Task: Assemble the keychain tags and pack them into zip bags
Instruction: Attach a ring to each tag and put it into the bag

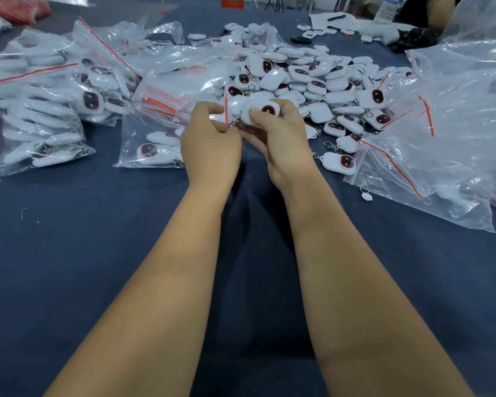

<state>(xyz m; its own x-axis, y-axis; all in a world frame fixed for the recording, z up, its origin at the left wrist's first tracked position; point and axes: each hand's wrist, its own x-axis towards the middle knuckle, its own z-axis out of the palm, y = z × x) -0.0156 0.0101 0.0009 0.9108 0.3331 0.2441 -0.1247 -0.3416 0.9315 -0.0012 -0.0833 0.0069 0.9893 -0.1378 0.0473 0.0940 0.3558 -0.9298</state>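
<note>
I have both hands up over the blue table (69, 282): my right hand (281, 144) grips a white keychain tag (265, 108), my left hand (209, 144) pinches a small zip bag (226, 110) at it. Filled bags (49, 110) lie left; the loose tag pile (312, 78) looks far from packed

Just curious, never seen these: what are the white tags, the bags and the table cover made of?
Tags: likely hard glossy plastic, since they catch highlights; the dark window looks like shiny film or plastic, and the clips look like metal. Bags: thin clear plastic film, crinkled, with a red zip strip. Table cover: seemingly matte blue cloth, with soft folds.
</note>
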